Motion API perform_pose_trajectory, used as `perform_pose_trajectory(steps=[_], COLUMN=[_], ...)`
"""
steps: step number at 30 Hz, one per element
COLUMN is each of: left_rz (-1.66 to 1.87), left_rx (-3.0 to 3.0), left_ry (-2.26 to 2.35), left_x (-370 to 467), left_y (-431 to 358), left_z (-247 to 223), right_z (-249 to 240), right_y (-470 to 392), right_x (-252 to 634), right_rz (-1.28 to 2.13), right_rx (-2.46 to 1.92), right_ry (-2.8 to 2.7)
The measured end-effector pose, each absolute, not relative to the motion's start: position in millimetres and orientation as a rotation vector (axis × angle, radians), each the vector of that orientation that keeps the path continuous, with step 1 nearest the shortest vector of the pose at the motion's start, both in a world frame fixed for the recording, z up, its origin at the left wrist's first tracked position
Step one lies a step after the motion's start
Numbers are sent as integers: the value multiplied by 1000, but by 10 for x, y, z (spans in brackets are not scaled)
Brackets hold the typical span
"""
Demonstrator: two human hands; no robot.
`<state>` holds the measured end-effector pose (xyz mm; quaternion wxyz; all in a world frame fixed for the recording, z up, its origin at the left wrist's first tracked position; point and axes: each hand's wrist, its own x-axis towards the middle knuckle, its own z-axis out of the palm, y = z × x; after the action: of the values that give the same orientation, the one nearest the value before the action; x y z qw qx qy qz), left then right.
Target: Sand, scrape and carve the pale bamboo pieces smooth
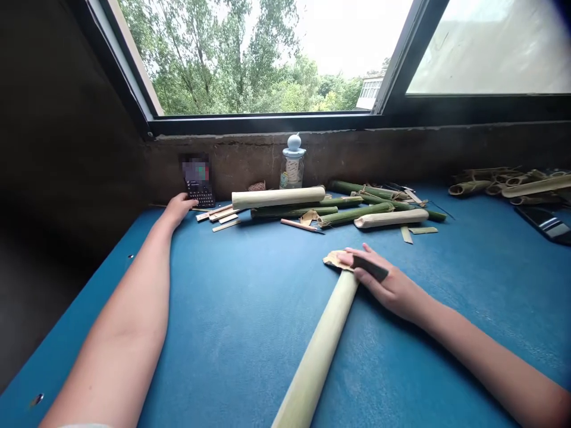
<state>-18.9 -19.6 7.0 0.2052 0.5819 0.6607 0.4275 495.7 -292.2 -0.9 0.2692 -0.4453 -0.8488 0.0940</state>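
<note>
My left hand [178, 208] reaches to the far left of the table, at the lower left corner of a phone [199, 179] that leans against the wall. The thumb lies across the phone's front; the other fingers are mostly hidden. My right hand [379, 279] is closed on a creased piece of sandpaper [335, 259], tan on one face and dark on the other, at the far end of a peeled bamboo pole [319, 351]. The pole runs toward me, its near end out of view.
Along the back lie peeled bamboo [279, 197], green bamboo pieces [357, 215], thin strips [223, 215] and a pencil [303, 226]. A lidded jar [292, 166] stands by the wall below the window. More bamboo [535, 184] and a dark, flat object [546, 223] lie at right.
</note>
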Motion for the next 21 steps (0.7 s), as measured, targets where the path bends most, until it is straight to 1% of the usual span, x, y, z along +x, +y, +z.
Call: perform_pose_trajectory(steps=[2,3,7,9,12,15,21], left_rz=[1190,1188,1182,1177,1168,1161,1144], left_rx=[1622,1622,1631,1635,1635,1632,1606], left_ry=[1832,1827,1810,1814,1832,1851,1895], left_x=[-193,-196,-219,-232,-241,-227,-161], left_y=[-189,-186,-167,-158,-153,-154,-143], left_z=[64,62,49,42,38,43,55], right_z=[-12,-3,122,189,207,171,363], right_y=[-2951,-2993,-3272,-3413,-3575,-3666,-3617], right_x=[4937,4889,4558,4409,4252,4147,4132], right_rz=[194,161,-7,-32,23,50,262], right_rx=[-1279,-1248,-909,-779,-593,-441,-386], right_ry=[-2266,-2318,-2597,-2672,-2753,-2663,-2721])
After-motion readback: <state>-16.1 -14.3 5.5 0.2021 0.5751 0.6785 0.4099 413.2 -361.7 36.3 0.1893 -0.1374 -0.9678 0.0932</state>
